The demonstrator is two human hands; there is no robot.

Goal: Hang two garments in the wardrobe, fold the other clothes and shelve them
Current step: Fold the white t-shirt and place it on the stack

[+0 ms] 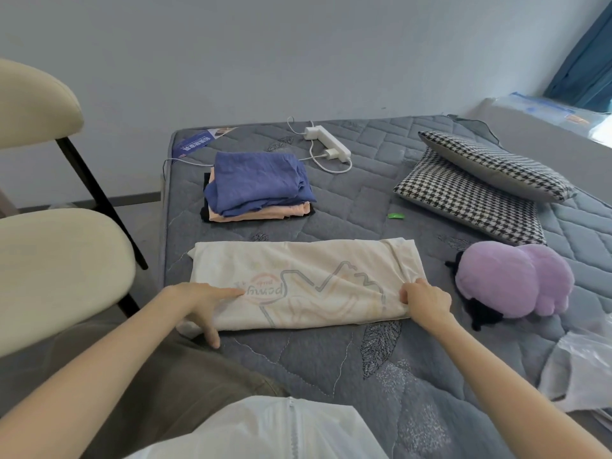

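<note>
A cream T-shirt (pixel 308 276) with a printed design lies folded into a long strip across the grey quilted mattress (pixel 347 366). My left hand (pixel 202 301) rests on its left end with fingers straight, the index finger pressing the print. My right hand (pixel 422 301) pinches the fabric at the strip's right end, bunching it. Behind the shirt sits a stack of folded clothes (pixel 256 188): a blue garment on top, a peach one beneath, a black one at the bottom.
A purple plush toy (pixel 510 281) lies right of the shirt. Two houndstooth pillows (pixel 477 190) lie at the back right. A white power strip (pixel 329 140) with cables is at the far edge. A cream chair (pixel 49 266) stands left. A plastic bag (pixel 583 369) is at right.
</note>
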